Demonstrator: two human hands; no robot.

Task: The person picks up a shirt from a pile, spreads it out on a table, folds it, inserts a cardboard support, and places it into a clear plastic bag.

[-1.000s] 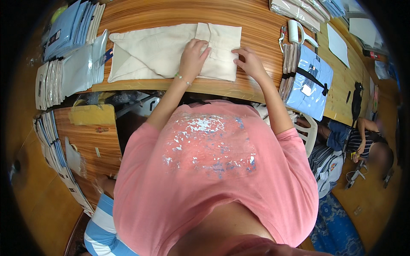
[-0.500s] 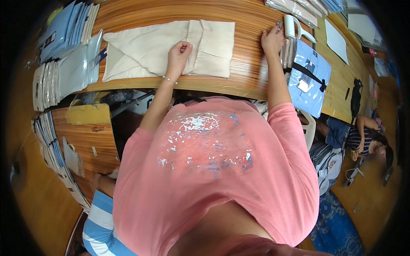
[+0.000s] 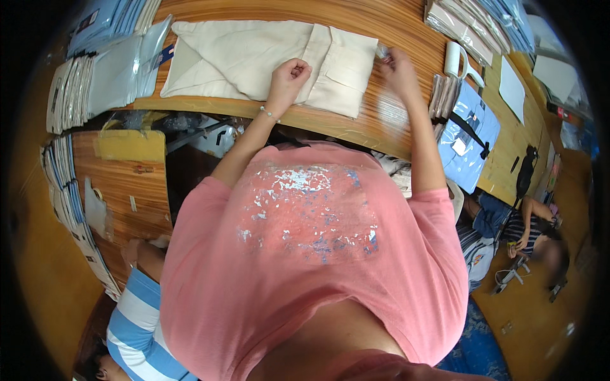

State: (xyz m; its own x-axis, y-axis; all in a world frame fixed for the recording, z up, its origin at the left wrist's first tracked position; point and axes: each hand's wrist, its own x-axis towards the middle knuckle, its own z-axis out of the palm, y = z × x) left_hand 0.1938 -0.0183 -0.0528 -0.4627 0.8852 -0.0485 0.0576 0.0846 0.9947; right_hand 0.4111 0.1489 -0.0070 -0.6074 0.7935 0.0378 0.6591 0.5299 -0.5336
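A folded beige garment (image 3: 254, 60) lies flat across the wooden table, its right end bearing a stitched, layered band. My left hand (image 3: 291, 81) rests on the garment near its near edge, fingers curled closed; whatever they may hold is hidden. Just off the garment's right end, my right hand (image 3: 400, 73) is closed, with a small shiny, clear-looking bit (image 3: 382, 52) showing at its fingertips. That bit is too small and blurred to name.
To the right are a white-handled roller (image 3: 452, 60), a bagged blue shirt (image 3: 471, 117) with a black strap and more bagged garments (image 3: 454, 28). Packed stacks (image 3: 70, 95) and clear bags (image 3: 121, 76) stand left. Another person (image 3: 537, 222) is at far right.
My right hand has left the spot beside the roller and come leftward to the garment's right end, with a small shiny bit in its fingers. My left hand stays closed on the garment.
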